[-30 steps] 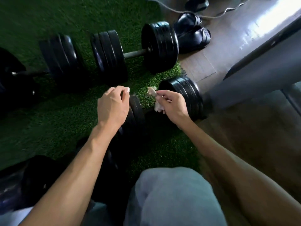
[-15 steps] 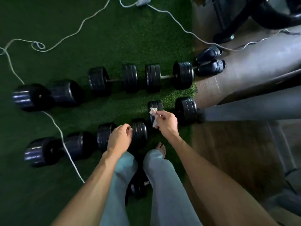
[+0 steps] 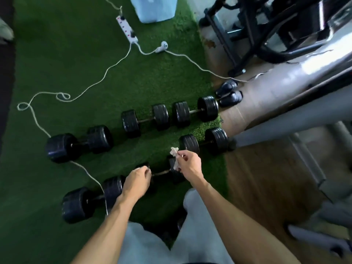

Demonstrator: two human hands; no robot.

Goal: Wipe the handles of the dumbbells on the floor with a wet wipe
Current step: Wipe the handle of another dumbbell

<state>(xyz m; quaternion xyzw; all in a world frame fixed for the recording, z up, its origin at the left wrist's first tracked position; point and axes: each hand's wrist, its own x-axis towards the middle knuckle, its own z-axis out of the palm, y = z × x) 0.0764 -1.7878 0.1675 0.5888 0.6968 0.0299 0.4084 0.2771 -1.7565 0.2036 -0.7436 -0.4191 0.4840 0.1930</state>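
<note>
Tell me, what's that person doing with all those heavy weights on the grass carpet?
A person is standing over six black dumbbells laid out on green turf. The right hand pinches a crumpled wet wipe between its fingers. The left hand hangs with loosely curled fingers and seems to hold nothing. Both hands are above the nearest dumbbell, but the wipe is not on its handle at this moment. A white power cord snakes across the turf.
</note>
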